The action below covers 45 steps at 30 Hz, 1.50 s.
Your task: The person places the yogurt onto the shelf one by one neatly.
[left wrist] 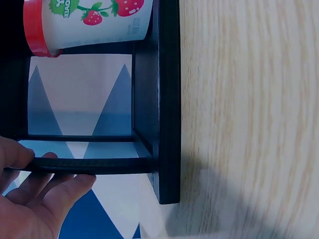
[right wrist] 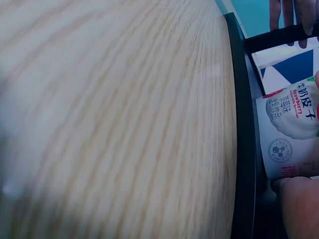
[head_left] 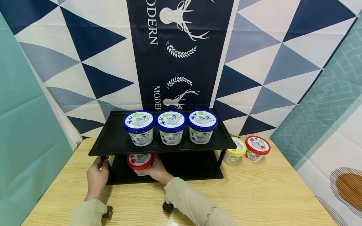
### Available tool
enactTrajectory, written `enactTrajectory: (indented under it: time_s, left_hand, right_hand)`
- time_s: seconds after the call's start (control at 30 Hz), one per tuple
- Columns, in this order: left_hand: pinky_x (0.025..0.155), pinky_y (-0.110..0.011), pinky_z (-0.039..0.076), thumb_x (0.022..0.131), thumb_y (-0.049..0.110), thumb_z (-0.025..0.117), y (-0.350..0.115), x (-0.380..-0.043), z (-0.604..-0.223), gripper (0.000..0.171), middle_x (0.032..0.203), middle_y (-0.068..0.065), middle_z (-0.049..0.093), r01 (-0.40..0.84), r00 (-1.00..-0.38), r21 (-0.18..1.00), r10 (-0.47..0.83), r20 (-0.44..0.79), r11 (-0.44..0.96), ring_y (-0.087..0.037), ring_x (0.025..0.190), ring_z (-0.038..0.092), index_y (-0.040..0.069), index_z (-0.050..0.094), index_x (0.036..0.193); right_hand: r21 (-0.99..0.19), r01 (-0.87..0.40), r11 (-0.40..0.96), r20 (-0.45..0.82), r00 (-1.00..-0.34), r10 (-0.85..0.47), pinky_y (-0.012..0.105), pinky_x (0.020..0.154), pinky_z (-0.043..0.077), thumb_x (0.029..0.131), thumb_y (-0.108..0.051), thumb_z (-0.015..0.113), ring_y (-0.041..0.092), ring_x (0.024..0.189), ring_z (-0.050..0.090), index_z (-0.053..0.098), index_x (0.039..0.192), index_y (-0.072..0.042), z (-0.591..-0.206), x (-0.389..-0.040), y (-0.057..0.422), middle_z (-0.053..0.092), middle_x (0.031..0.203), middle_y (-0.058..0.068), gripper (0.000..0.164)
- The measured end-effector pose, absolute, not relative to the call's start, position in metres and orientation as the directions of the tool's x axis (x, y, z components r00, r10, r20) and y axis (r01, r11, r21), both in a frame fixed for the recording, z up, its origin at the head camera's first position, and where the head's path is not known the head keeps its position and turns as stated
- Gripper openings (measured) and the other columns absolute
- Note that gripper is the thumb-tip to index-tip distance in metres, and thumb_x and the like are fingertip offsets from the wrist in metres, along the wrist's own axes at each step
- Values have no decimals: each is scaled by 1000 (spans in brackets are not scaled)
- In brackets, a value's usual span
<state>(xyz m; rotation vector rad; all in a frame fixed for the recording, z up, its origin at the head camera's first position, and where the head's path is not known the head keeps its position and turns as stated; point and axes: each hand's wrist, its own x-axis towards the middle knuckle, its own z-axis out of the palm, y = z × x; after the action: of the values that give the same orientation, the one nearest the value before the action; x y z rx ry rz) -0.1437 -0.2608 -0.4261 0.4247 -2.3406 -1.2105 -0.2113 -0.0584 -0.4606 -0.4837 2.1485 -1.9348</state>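
Observation:
A black two-tier rack stands on the table. My left hand is at its front left post, thumb on one side and fingers on the other, as the left wrist view shows. On the lower shelf, towards the left, is a red-lidded strawberry tub, upright. My right hand holds this tub from its right side; the far fingers are hidden behind it. In the right wrist view the tub's printed wall shows above my right thumb.
Three blue-lidded tubs stand in a row on the upper shelf. Right of the rack, a yellow-lidded tub and another red-lidded tub sit on the wooden table. A patterned cloth hangs behind.

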Motion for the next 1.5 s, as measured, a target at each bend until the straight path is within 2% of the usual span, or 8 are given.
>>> enactTrajectory:
  time_s: [0.3, 0.5, 0.63, 0.77, 0.9, 1.07, 1.3, 1.5]
  left_hand:
    - [82, -52, 47, 98, 12, 41, -260, -146, -430, 26, 114, -25, 62, -47, -848, 833, -463, 258, 551, -40, 110, 56, 2, 60, 113]
    - [82, -52, 47, 98, 13, 41, -260, -145, -431, 26, 112, -25, 63, -43, -847, 830, -461, 265, 555, -40, 109, 57, 2, 60, 113]
    - [75, -38, 49, 98, 12, 42, -261, -145, -431, 25, 111, -23, 64, -49, -843, 820, -464, 272, 570, -38, 107, 58, 3, 61, 111]
    - [70, -24, 44, 98, 12, 43, -262, -145, -431, 24, 110, -22, 64, -53, -840, 811, -466, 280, 583, -36, 106, 59, 3, 62, 109]
    - [69, -25, 45, 97, 11, 44, -261, -145, -430, 23, 108, -23, 65, -45, -834, 809, -467, 292, 587, -37, 104, 60, 2, 62, 108]
    - [66, -16, 41, 97, 11, 44, -263, -146, -429, 22, 107, -23, 66, -44, -828, 805, -473, 302, 591, -37, 104, 61, 2, 63, 107]
    - [72, -31, 47, 97, 11, 43, -264, -147, -429, 23, 106, -23, 66, -43, -830, 806, -471, 300, 590, -38, 105, 60, 3, 62, 108]
    - [67, -12, 38, 97, 12, 44, -264, -147, -430, 23, 107, -23, 65, -51, -833, 811, -473, 288, 583, -37, 106, 60, 3, 62, 108]
  right_hand:
    - [-990, -93, 106, 48, -928, -369, 35, 97, 45, 71, -10, 81, 20, 116, 52, 37, 137, -19, -461, -210, -62, 54, 128, 4, 80]
    - [-989, -88, 116, 40, -930, -366, 35, 98, 45, 71, -11, 81, 20, 117, 52, 36, 138, -20, -461, -210, -63, 54, 128, 3, 80]
    - [-989, -88, 117, 39, -930, -366, 35, 98, 45, 71, -12, 81, 20, 117, 52, 36, 138, -20, -463, -211, -63, 54, 129, 4, 81]
    - [-988, -78, 130, 25, -930, -366, 36, 99, 44, 72, -14, 81, 20, 118, 52, 35, 138, -21, -463, -211, -62, 53, 129, 3, 81]
    - [-989, -65, 134, 12, -930, -367, 37, 100, 43, 71, -15, 81, 20, 118, 52, 35, 138, -22, -462, -212, -63, 53, 129, 2, 81]
    - [-992, -57, 109, 13, -930, -368, 38, 100, 43, 70, -13, 82, 20, 117, 52, 36, 138, -21, -460, -214, -64, 54, 129, 3, 82]
    - [-995, -51, 91, 14, -929, -369, 36, 101, 43, 70, -11, 82, 19, 117, 52, 36, 137, -21, -456, -213, -64, 54, 128, 3, 81]
    - [-994, -51, 93, 10, -918, -397, 37, 101, 43, 72, -12, 81, 18, 117, 52, 35, 138, -22, -457, -214, -62, 53, 129, 2, 81]
